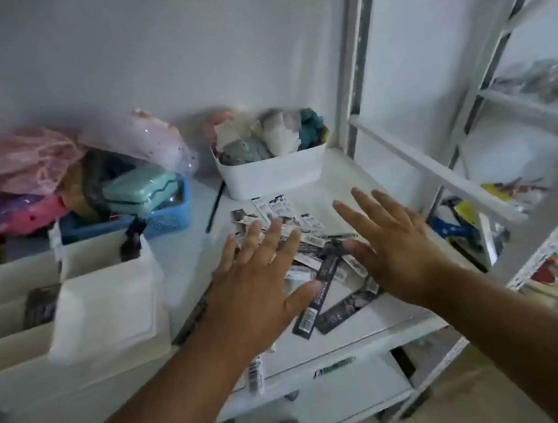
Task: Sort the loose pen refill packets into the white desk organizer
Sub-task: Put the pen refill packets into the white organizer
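Note:
A pile of loose pen refill packets (314, 269), black and white strips, lies on the white shelf top (346, 176). My left hand (261, 282) hovers over the pile's left side, fingers spread and straight, holding nothing. My right hand (394, 244) is spread flat over the pile's right side, also holding nothing. The white desk organizer (84, 300) stands to the left, with several compartments; dark packets (39, 307) show in one of them. One packet (255, 374) hangs over the front edge under my left forearm. The view is blurred.
A white bin (273, 174) of crumpled items stands behind the pile. A blue basket (164, 216) with a teal case and pink bags sits at the back left. White shelving (439, 173) with mixed goods rises on the right. A drawer front (335, 367) lies below the shelf edge.

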